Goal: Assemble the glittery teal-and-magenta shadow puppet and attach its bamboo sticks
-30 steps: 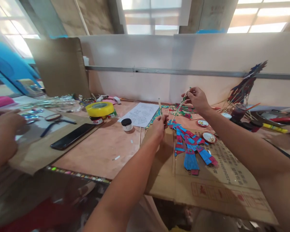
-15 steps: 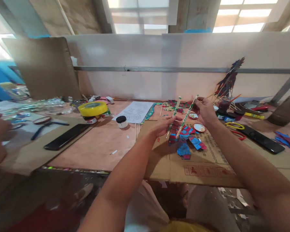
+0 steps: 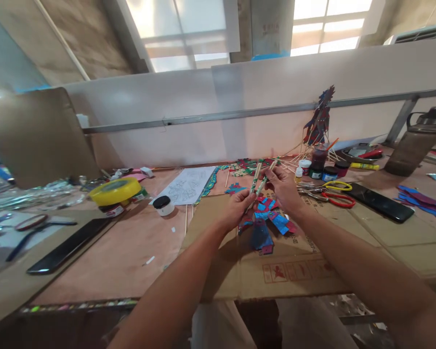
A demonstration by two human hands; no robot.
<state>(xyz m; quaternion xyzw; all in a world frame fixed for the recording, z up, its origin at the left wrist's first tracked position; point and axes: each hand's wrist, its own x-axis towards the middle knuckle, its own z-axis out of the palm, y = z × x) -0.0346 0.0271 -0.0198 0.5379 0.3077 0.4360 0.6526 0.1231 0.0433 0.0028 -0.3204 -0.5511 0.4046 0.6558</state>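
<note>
My left hand is closed on a thin pale stick with green markings, which slants up and away from me. A second green-marked stick is pinched in my right hand, close beside the first and nearly parallel to it. Both hands are just above blue and red painted cut pieces lying on a flattened cardboard sheet. The lower ends of the sticks are partly hidden by my fingers.
To the left are a lidded jar, a line drawing, yellow tape and a black phone-like slab. On the right lie red-handled scissors, a phone, paint jars and a bottle.
My hands have drawn closer together, bringing the two sticks nearly side by side and lower. The view has tilted and shifted right. A co-worker's hand at the left has left the view.
</note>
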